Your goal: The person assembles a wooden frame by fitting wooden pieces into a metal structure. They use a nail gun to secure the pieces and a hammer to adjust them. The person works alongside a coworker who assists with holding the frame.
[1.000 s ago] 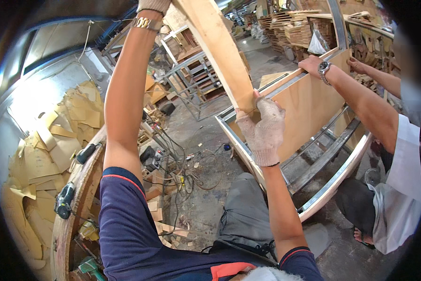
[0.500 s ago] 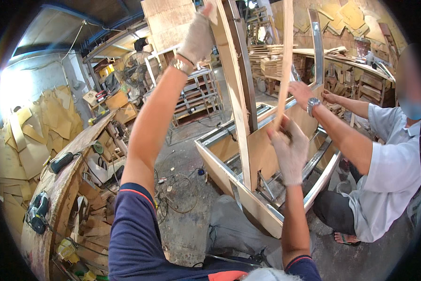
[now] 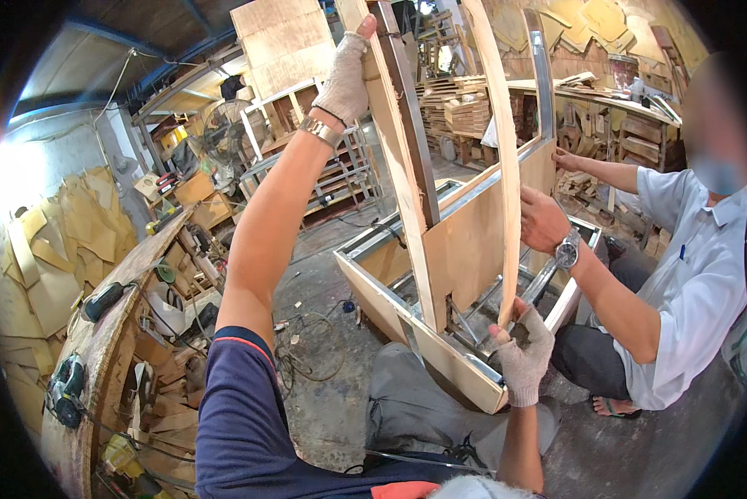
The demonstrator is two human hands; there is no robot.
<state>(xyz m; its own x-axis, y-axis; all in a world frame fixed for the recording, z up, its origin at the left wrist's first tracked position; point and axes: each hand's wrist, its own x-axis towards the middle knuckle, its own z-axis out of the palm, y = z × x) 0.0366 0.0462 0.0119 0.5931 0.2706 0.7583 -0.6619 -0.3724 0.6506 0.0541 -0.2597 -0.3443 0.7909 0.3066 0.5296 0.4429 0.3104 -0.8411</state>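
My left hand (image 3: 346,81), in a light fingerless knit glove, is raised and wrapped round the edge of a tall wooden upright (image 3: 400,154). A dark metal post (image 3: 411,116) stands against that upright. My right hand (image 3: 526,358), gloved the same way, pinches the lower end of a long, thin, slightly curved wooden strip (image 3: 507,179), whose top runs out of view. A co-worker's hand (image 3: 544,220) is at the strip's middle; whether it grips the strip cannot be told. Behind the strip, a plywood panel (image 3: 465,258) stands across a metal-framed wooden base (image 3: 373,291).
The co-worker (image 3: 681,249) squats at the right, the other hand at the panel's far end. At the left, a curved workbench (image 3: 99,349) bears power tools (image 3: 67,387). Cables (image 3: 311,353) lie on the floor. Stacked wood (image 3: 456,108) and a metal rack (image 3: 348,179) stand behind.
My right hand has moved down and slightly right with the strip's lower end. The strip now hangs lower, nearer me. The co-worker's near hand has lowered too. My left hand stays on the upright.
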